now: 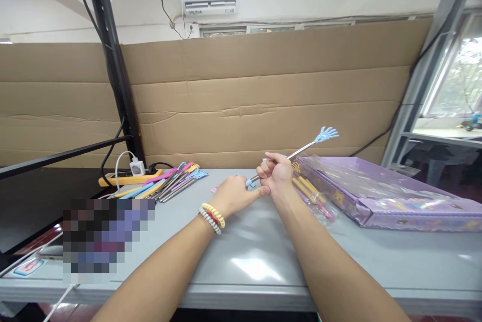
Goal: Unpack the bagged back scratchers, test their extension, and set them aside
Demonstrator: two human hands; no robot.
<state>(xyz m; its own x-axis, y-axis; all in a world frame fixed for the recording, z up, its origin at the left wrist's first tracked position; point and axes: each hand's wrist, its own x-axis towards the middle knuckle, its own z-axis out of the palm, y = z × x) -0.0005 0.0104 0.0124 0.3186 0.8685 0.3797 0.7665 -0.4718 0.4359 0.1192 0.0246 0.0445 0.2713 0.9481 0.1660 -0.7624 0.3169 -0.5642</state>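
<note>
A back scratcher with a light blue hand-shaped head and a thin metal rod slants up to the right over the table. My right hand is closed round its metal rod. Lower down, my left hand is wrapped over the light blue handle end, most of which it hides. The two hands nearly touch, the left thumb reaching to the right hand. Right beside them lie more back scratchers in clear plastic, with yellow and pink parts.
Loose back scratchers in several colours lie in a pile at the left, by a yellow power strip with a white plug. A purple box with clear film on top stands at the right. Cardboard walls off the back.
</note>
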